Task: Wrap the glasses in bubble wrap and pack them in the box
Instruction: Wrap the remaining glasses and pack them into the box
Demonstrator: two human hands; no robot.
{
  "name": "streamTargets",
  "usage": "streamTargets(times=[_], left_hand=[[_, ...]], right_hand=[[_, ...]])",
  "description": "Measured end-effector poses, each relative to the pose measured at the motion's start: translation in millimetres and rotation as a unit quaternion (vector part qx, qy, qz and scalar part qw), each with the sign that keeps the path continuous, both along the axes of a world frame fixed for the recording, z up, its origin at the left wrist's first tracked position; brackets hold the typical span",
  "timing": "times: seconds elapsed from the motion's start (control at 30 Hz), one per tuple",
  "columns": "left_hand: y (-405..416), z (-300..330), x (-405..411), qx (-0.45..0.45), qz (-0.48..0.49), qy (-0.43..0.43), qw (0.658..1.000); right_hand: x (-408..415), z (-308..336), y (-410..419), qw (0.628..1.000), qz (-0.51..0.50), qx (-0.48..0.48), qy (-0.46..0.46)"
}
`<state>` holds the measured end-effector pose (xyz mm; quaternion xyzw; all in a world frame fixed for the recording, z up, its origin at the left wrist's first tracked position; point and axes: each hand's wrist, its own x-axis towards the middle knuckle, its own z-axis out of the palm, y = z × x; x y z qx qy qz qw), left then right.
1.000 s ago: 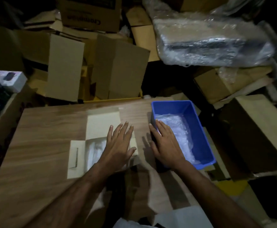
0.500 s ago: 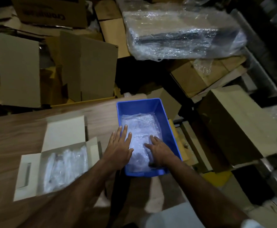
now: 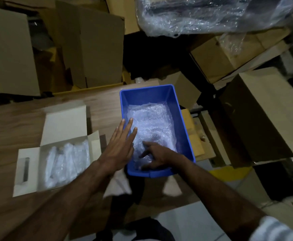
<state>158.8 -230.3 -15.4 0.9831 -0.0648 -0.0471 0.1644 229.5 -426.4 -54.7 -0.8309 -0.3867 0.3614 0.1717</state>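
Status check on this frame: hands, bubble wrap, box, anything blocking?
Left hand open, flat at blue bin rim. Right hand in bin, fingers spread on bubble wrap. White box open, wrapped bundles inside. No obstruction seen.

Box lies left of bin on table; bubble wrap inside bin

The room is dim, lit from above the wooden table, whose grain shows pale brown. Beyond its far edge stand cardboard sheets leaning upright — a grey-faced one at the left. To the right, stacked cartons sit beneath a dark bundle in plastic film. A big carton lies tilted just beside them. Below the table's near edge, pale floor tiles show — and a yellow patch near the right.
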Motion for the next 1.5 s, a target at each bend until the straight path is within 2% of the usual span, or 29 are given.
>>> streamTargets(times=[0.1,0.3,0.43,0.53,0.73,0.87,0.9,1.0,1.07,1.2,1.27,1.33,1.4,1.43,1.5], left_hand=[[-1,1,0,-0.007,0.002,0.005,1.0],[-3,2,0,-0.024,0.005,0.006,1.0],[-2,3,1,-0.047,0.017,0.023,0.998],[3,4,-1,-0.069,0.019,0.03,0.997],[-11,19,31,-0.09,0.014,-0.041,0.995],[-11,46,45,-0.191,0.021,-0.106,0.976],[-8,55,41,-0.218,0.014,-0.116,0.969],[6,90,19,-0.26,-0.018,-0.134,0.956],[18,112,3,-0.285,-0.029,-0.136,0.948],[45,142,-34,-0.334,-0.011,-0.161,0.929],[60,149,-52,-0.349,0.03,-0.192,0.917],[76,152,-69,-0.393,0.09,-0.216,0.889],[89,156,-82,-0.459,0.172,-0.218,0.844],[93,160,-88,-0.494,0.226,-0.203,0.814],[104,159,-98,-0.539,0.345,-0.136,0.756]], right_hand=[[1,-4,6,1.0,-0.014,0.0,-0.014],[2,3,-3,0.984,-0.151,0.088,-0.044],[0,28,-13,0.955,-0.199,0.159,-0.149],[-6,44,-19,0.944,-0.185,0.163,-0.221],[-21,85,-19,0.913,-0.078,0.182,-0.358],[-37,102,-34,0.86,-0.19,0.287,-0.378],[-43,104,-39,0.856,-0.21,0.294,-0.369],[-58,102,-37,0.883,-0.218,0.252,-0.33],[-59,104,-23,0.888,-0.232,0.239,-0.317],[-48,127,15,0.881,-0.241,0.307,-0.269],[-51,139,35,0.888,-0.201,0.347,-0.226],[-58,154,54,0.884,-0.18,0.394,-0.179],[-66,171,73,0.874,-0.197,0.439,-0.069],[-71,180,83,0.855,-0.222,0.467,0.034],[-79,190,107,0.776,-0.315,0.477,0.268]])
